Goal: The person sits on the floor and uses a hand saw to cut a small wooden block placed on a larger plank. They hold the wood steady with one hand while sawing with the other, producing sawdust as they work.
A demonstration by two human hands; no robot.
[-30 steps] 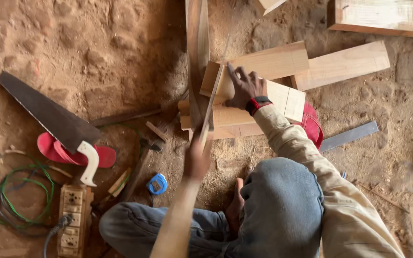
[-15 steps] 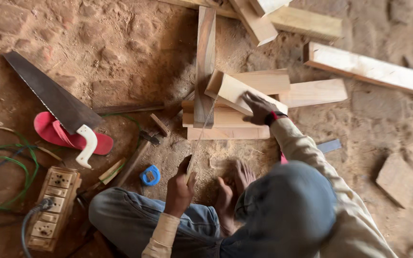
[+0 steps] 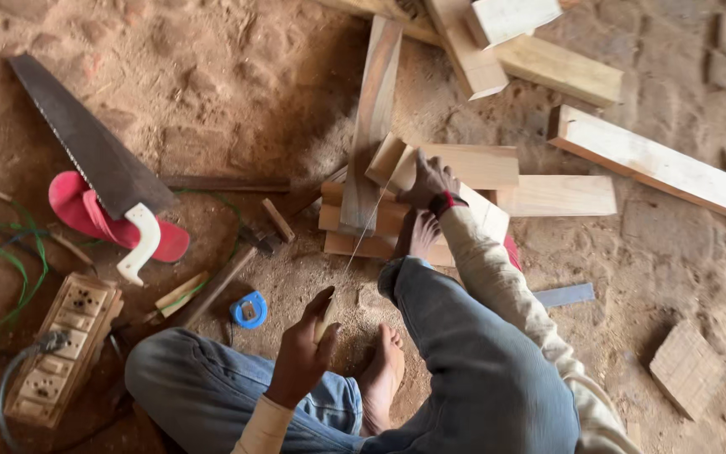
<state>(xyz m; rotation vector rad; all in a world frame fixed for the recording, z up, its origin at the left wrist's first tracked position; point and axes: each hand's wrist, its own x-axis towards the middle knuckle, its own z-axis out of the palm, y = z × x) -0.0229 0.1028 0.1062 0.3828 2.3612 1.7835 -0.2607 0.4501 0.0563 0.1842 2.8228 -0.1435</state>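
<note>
Your left hand (image 3: 306, 349) fingers grip a small stick (image 3: 326, 318); right hand (image 3: 430, 181) fingers clamp block (image 3: 455, 164) w/ string (image 3: 361, 235) taut between.

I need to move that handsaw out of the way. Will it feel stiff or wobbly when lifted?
Lifted by its white handle, the handsaw would probably flex and wobble: its dark blade is long, thin and tapering. It should not roll, lying flat across the red sandals. The toothed edge looks risky to grab.
</note>
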